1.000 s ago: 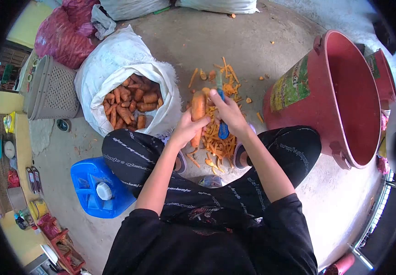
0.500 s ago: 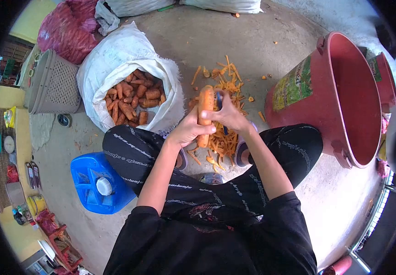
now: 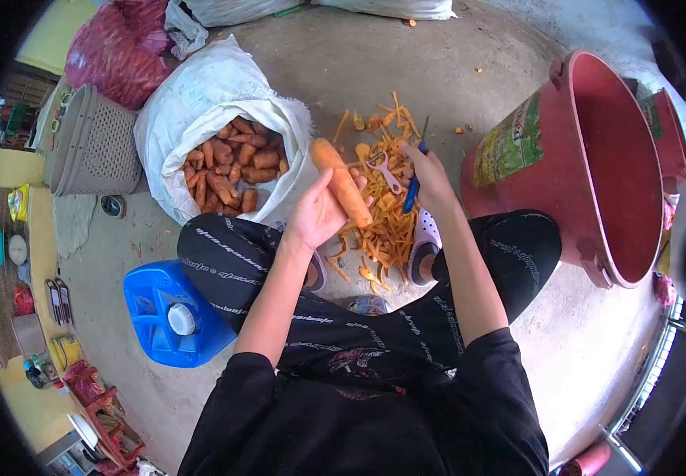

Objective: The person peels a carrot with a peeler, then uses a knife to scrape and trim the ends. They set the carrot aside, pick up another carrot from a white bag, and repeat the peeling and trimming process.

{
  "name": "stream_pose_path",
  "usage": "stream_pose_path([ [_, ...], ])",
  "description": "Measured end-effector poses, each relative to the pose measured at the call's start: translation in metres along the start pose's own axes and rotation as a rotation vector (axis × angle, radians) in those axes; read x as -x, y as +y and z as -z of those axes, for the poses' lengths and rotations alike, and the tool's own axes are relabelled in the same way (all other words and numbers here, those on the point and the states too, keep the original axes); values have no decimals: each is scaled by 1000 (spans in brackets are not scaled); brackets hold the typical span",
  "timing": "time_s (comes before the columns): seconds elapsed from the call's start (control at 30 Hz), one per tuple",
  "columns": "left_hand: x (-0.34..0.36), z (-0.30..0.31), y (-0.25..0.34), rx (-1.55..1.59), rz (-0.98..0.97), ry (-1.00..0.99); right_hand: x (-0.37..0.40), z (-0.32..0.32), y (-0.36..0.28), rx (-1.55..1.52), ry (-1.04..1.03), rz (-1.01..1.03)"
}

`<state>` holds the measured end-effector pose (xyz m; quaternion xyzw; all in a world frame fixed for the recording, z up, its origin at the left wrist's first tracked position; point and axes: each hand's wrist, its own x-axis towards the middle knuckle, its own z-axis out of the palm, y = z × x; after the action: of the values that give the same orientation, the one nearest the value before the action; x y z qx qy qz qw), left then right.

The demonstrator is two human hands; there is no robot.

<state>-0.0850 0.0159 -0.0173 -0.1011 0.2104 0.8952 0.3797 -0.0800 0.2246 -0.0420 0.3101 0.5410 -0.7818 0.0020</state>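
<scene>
A peeled orange carrot (image 3: pixel 340 182) lies slantwise across my left hand (image 3: pixel 316 210), its upper end sticking out past the fingers. My right hand (image 3: pixel 432 181) is closed on a knife with a blue handle (image 3: pixel 411 196); its thin dark blade points away from me. Just left of that hand is a pink peeler (image 3: pixel 386 171), overlapping the heap of carrot peelings (image 3: pixel 387 230) on the floor between my feet. To the left, an open white sack (image 3: pixel 200 95) holds many unpeeled carrots (image 3: pixel 220 170).
At the right stands a large red bucket (image 3: pixel 517 190), tilted in view, with another red bucket (image 3: pixel 666 131) behind. A blue jerrycan (image 3: pixel 149 317) sits by my left knee. Beyond the sack are a grey perforated basket (image 3: pixel 103 143) and a red mesh bag (image 3: pixel 113 59).
My hands have moved apart. The carrot has tilted and shifted left with my left hand, while my right hand has moved right, and the knife and peeler now show clearly.
</scene>
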Motion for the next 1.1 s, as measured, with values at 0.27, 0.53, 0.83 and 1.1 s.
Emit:
stream_pose_path([
  [0.27,-9,22,-8,-319,-94,69,11,-11,-8,-55,-46,26],
  [0.53,-17,33,-29,-1442,-588,233,22,-4,-36,693,-268,176],
  [0.83,-12,20,-27,-1595,-571,298,66,-20,-29,1243,-123,546],
  [1.1,-14,22,-29,-1585,-534,278,63,-26,-25,1197,-115,536],
])
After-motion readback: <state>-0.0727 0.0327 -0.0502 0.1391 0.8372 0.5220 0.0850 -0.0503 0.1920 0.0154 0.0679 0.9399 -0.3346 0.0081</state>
